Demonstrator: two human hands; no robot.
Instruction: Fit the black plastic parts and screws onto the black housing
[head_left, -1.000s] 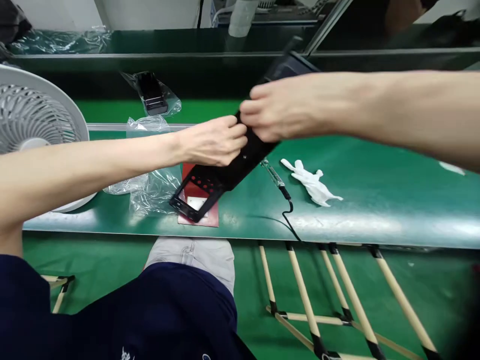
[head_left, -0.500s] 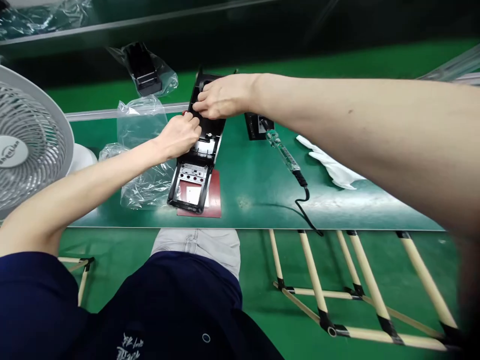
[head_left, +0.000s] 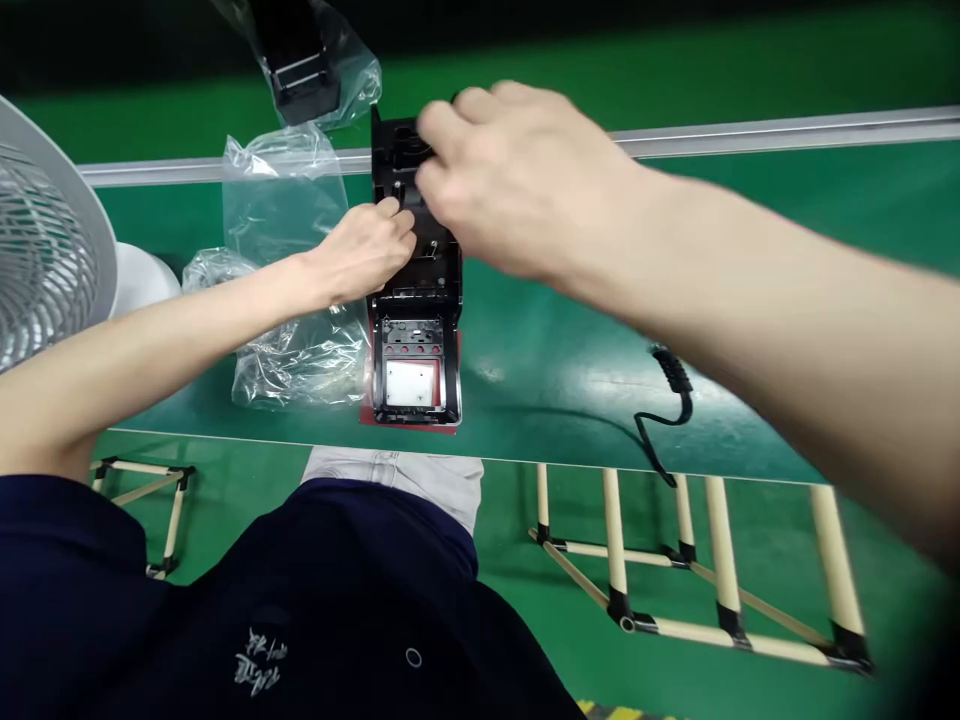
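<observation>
Apparently the housing is unbagged but open, near end over the mat; left hand's fingers curl over its left side, right hand's its right, any pinch hidden.

Long black plastic housing, hollow side up; near end, with rectangular window and hole row, over red sheet.

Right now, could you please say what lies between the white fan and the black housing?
Clear plastic wrapping lies between the white fan and black housing, partly beneath the left forearm, in the head view.
</observation>
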